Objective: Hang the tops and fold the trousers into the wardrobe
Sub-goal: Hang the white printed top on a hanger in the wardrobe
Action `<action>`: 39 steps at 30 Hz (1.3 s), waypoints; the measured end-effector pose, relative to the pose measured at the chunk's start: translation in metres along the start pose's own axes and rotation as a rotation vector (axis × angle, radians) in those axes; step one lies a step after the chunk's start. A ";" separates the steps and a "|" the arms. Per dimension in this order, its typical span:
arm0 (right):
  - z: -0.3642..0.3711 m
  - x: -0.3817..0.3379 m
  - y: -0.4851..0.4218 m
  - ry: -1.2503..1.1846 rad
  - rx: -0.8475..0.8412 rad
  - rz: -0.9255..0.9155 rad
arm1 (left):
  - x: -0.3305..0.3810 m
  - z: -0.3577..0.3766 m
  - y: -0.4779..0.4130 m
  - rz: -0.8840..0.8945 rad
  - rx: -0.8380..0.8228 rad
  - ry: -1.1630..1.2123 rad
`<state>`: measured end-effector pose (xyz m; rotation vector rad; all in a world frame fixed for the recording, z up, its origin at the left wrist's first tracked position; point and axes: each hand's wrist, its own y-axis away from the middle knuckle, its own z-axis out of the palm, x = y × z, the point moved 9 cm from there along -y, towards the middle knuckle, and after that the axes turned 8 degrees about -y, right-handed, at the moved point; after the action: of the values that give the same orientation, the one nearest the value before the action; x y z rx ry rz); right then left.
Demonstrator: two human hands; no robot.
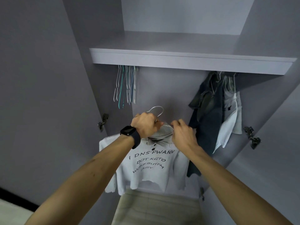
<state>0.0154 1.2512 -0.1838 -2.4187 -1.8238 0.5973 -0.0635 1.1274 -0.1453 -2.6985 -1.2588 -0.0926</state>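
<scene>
step: left hand (145, 125) gripping silver wire hanger (156, 109), right hand (184, 134) pinching collar of white printed top (151, 166)
next: hooking under grey shelf (178, 60) edge

Room under the shelf (178, 60) lies open between bare hangers (125, 85) left and hung clothes (211, 114) right

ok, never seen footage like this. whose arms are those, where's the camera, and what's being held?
There is no robot here. One camera worn on a person's head looks out at their own arms. The left hand, with a watch on its wrist, grips a wire hanger carrying a white printed top. The right hand seems to pinch its collar. They face an open wardrobe. Under the shelf, empty hangers hang at the left and dark and pale clothes hang at the right.
</scene>
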 end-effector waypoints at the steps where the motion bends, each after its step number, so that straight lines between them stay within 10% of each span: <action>1: 0.000 0.005 -0.001 -0.068 -0.024 -0.013 | -0.005 0.003 0.001 -0.007 -0.013 0.017; 8: 0.029 0.052 -0.002 -1.068 -0.218 0.660 | -0.010 0.025 0.006 0.044 -0.060 0.209; 14: -0.004 0.089 -0.009 -0.338 -0.044 0.407 | -0.014 0.022 0.003 0.054 -0.043 0.289; 25: 0.005 0.053 0.002 -0.440 -0.091 -0.038 | -0.009 0.019 -0.007 0.087 -0.037 0.282; 35: 0.029 0.075 -0.002 -0.363 -0.386 0.193 | 0.000 0.012 -0.005 0.169 -0.009 0.161; 39: 0.041 0.067 0.003 -0.715 -0.511 0.362 | 0.000 0.012 -0.002 0.169 0.007 0.170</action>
<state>0.0200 1.3052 -0.2409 -3.2165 -1.9367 1.3096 -0.0647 1.1307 -0.1566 -2.7113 -0.9782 -0.2888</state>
